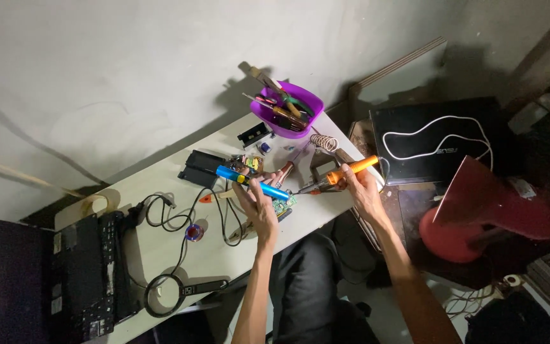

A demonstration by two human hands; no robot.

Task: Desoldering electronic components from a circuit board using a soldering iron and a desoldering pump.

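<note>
My left hand (pixel 259 205) grips a blue tube-shaped tool (pixel 249 182) with a yellow band, held level over a small green circuit board (pixel 283 205) on the white table (pixel 179 245). My right hand (pixel 356 185) holds an orange-handled soldering iron (pixel 345 172), its dark tip pointing left toward the board, close to the blue tool's end. Both forearms reach in from below.
A purple bowl of hand tools (pixel 288 108) stands at the table's far end beside a coiled-wire iron stand (pixel 324 143). A black box (pixel 200 167), black cable (pixel 173 216), solder spool (pixel 193 232), magnifier (pixel 163 294) and laptop (pixel 84 274) lie left. A red object (pixel 485 210) sits right.
</note>
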